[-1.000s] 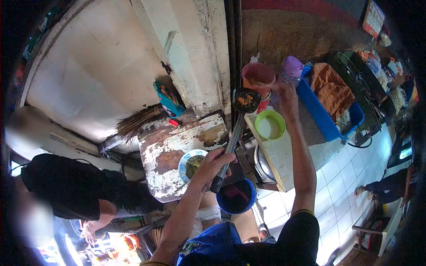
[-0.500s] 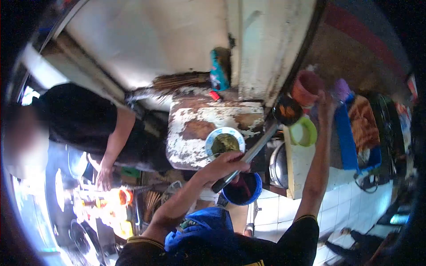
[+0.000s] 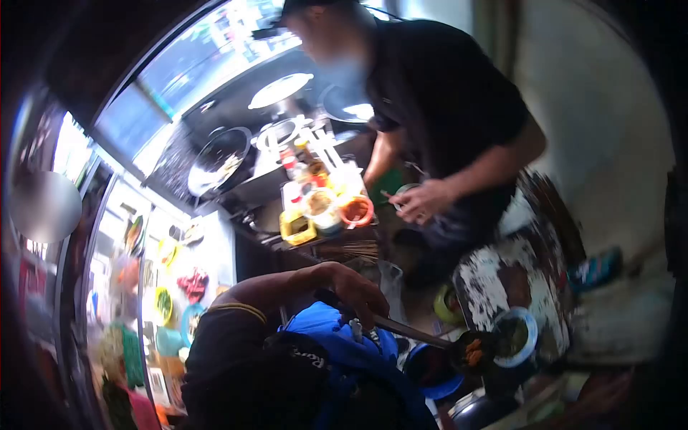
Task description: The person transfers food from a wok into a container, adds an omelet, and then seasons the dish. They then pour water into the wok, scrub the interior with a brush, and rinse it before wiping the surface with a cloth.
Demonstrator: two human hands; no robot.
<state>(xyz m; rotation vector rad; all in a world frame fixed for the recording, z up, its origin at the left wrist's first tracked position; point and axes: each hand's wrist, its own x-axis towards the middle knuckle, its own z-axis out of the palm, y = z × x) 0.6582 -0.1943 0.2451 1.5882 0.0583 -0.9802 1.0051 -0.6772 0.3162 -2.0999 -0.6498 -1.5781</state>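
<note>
My left hand (image 3: 358, 290) is closed around the handle of a long metal ladle (image 3: 412, 330). Orange food (image 3: 474, 352) lies in the ladle's dark bowl, which is held close beside a white bowl with a blue rim (image 3: 531, 333). Dark greenish contents show inside that bowl, which sits on a worn table (image 3: 484, 283) with peeling white paint. Below the ladle is a blue bucket (image 3: 441, 389). I cannot see my right hand.
A co-worker in black (image 3: 444, 93) stands across from me, hands near a small container. Beside them are a stove with a wok (image 3: 215, 161) and several seasoning tubs, including an orange one (image 3: 356, 211). Several bowls of ingredients, one yellow (image 3: 164, 304), stand at the left.
My view has swung left toward the stove and co-worker. The ladle has moved from beside the pink cup to beside the white bowl. My right hand and the pink cup have left view.
</note>
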